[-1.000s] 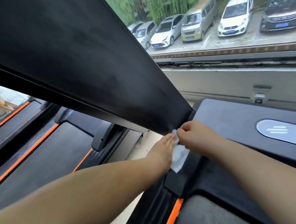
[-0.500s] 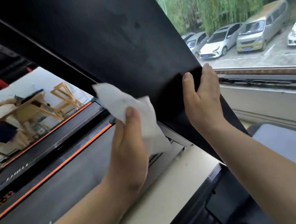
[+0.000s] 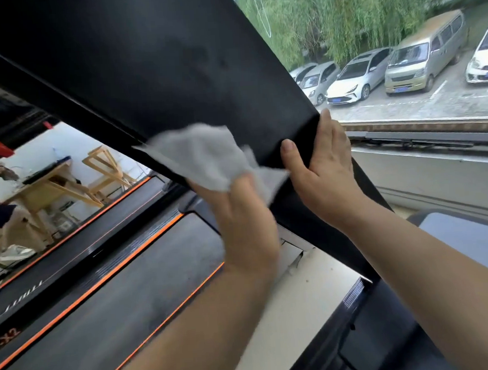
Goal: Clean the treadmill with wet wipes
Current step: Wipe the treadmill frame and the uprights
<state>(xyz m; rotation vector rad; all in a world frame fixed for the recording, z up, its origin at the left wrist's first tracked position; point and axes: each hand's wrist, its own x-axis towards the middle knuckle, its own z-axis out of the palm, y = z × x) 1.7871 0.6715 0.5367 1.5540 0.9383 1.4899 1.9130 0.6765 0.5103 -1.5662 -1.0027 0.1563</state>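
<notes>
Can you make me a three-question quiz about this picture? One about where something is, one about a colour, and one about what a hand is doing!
1. Where is the wet wipe?
A. In a bucket.
B. In the left hand, held up against the black panel.
C. In a pocket.

2. What colour are the stripes along the treadmill deck?
A. Blue.
B. Green.
C. Orange.

3. What is the right hand doing?
A. Gripping the panel's edge.
B. Hanging free.
C. Holding a bottle.

Answers:
1 B: the left hand bunches the wipe up at the panel.
2 C: the lines beside the belt are bright orange.
3 A: its thumb lies on the front and its fingers wrap behind the edge.
</notes>
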